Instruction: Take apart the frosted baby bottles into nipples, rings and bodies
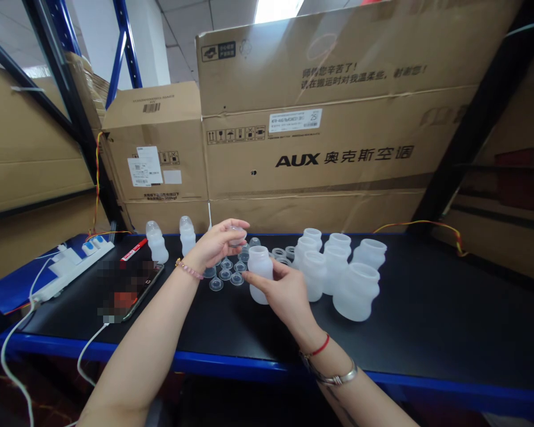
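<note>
My right hand [287,290] is wrapped round a frosted white baby bottle [260,279], which stands upright with its mouth uncovered. Above and left of that mouth, my left hand [220,244] pinches a small translucent bottle part [237,236], perhaps a nipple with its ring; fingers partly cover it. Below the left hand, several clear silicone nipples [225,274] lie on the black tabletop [231,326]. Translucent rings [279,253] sit behind the held bottle. To the right stands a group of several open bottles [355,290]. Two capped bottles [156,243] are at the back left.
A phone [136,293] on a white cable lies at the left, near a red marker [134,249] and a white power strip [71,273]. Large cardboard boxes [338,196] wall off the back. Dark shelf posts [462,118] stand at both sides.
</note>
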Demonstrator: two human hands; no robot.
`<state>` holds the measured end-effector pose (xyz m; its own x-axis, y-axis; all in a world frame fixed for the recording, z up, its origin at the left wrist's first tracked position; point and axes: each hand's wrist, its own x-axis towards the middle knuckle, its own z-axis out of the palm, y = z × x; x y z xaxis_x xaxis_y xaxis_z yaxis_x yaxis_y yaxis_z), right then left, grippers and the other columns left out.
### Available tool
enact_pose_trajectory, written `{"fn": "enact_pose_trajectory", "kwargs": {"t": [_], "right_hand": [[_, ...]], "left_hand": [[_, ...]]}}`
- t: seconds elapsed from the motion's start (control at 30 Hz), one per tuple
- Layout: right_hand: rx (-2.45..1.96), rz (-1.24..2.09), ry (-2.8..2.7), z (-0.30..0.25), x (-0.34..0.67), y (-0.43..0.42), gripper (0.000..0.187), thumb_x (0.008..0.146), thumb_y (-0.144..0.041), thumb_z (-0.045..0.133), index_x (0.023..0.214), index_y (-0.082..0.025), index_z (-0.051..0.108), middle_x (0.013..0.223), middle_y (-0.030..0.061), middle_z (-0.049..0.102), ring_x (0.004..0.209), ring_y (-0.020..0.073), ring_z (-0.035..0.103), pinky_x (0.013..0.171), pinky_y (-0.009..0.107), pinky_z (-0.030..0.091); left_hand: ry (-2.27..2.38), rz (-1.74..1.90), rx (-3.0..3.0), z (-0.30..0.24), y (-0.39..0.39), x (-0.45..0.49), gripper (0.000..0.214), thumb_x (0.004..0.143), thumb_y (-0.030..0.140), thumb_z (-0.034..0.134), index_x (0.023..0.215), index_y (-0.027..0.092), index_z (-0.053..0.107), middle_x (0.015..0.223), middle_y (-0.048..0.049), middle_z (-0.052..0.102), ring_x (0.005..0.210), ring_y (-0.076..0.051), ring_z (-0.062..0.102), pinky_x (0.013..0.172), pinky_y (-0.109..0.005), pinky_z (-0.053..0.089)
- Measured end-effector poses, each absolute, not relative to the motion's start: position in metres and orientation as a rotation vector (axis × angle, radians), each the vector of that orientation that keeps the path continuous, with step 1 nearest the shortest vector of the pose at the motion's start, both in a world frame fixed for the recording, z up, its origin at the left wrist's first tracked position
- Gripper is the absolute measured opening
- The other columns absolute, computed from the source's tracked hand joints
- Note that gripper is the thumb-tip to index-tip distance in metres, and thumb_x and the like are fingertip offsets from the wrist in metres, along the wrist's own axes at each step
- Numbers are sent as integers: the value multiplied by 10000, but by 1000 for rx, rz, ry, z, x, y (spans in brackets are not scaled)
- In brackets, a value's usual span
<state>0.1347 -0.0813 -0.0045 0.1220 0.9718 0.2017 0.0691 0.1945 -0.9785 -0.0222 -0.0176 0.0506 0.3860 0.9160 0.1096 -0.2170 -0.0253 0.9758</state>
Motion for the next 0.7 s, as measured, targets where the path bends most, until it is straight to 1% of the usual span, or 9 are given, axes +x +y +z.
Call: {"fn": "enact_pose_trajectory", "kwargs": {"t": [0.1, 0.17, 0.3, 0.4, 0.5, 0.57, 0.63, 0.7], "right_hand": [[-1152, 903, -1282, -8, 136, -80, 394, 588, -349, 782, 911, -124, 755, 758, 52, 711, 724, 219, 621, 657, 311, 467], [-1157, 869, -1301, -9, 136, -79, 387, 602, -341, 772, 925, -129, 755, 762, 46, 709, 715, 209, 615, 661, 308, 466], [-1196, 835, -1322, -8, 135, -80, 378, 611, -314, 743, 946, -139, 748, 740, 28, 696, 684, 192, 597, 629, 292, 449], [-1247, 811, -1324, -6, 135, -82, 380, 598, -301, 733, 943, -140, 742, 724, 20, 684, 673, 193, 594, 606, 287, 439], [-1265, 804, -1337, -6, 134, -82, 389, 600, -297, 719, 959, -150, 738, 748, 25, 684, 675, 201, 604, 608, 300, 451], [-1285, 737, -1353, -9, 134, -79, 378, 597, -296, 715, 947, -155, 738, 812, 48, 686, 734, 228, 622, 655, 332, 478], [-1332, 573, -1322, -13, 134, -77, 414, 566, -296, 737, 955, -155, 736, 929, 89, 672, 876, 279, 628, 762, 392, 501], [-1341, 371, -1252, -16, 134, -76, 469, 545, -307, 765, 990, -162, 722, 1022, 116, 639, 1001, 315, 601, 861, 450, 493]], "left_hand": [[723, 933, 1338, 52, -21, -22, 266, 660, 195, 794, 873, 153, 641, 781, 17, 585, 679, -74, 566, 642, -230, 427], [733, 857, 1488, 53, -24, -23, 299, 660, 246, 810, 904, 145, 669, 790, 5, 601, 662, -71, 539, 629, -229, 400], [819, 825, 1788, 53, -28, -22, 476, 637, 363, 845, 1043, 148, 720, 855, -29, 647, 734, -111, 558, 693, -255, 411], [913, 809, 1896, 54, -30, -20, 490, 588, 380, 867, 997, 139, 746, 899, -49, 676, 754, -130, 569, 701, -261, 423], [970, 789, 1976, 56, -33, -19, 471, 586, 394, 857, 963, 130, 754, 900, -51, 695, 733, -126, 563, 678, -252, 428], [989, 785, 2023, 57, -34, -19, 456, 612, 417, 834, 960, 133, 756, 875, -45, 700, 705, -119, 552, 648, -242, 421], [1020, 807, 2063, 57, -34, -20, 440, 640, 437, 808, 958, 136, 759, 842, -37, 694, 664, -109, 531, 606, -232, 403], [1086, 858, 2089, 58, -33, -22, 440, 660, 453, 785, 968, 139, 760, 801, -25, 680, 608, -95, 497, 563, -226, 376]]}}
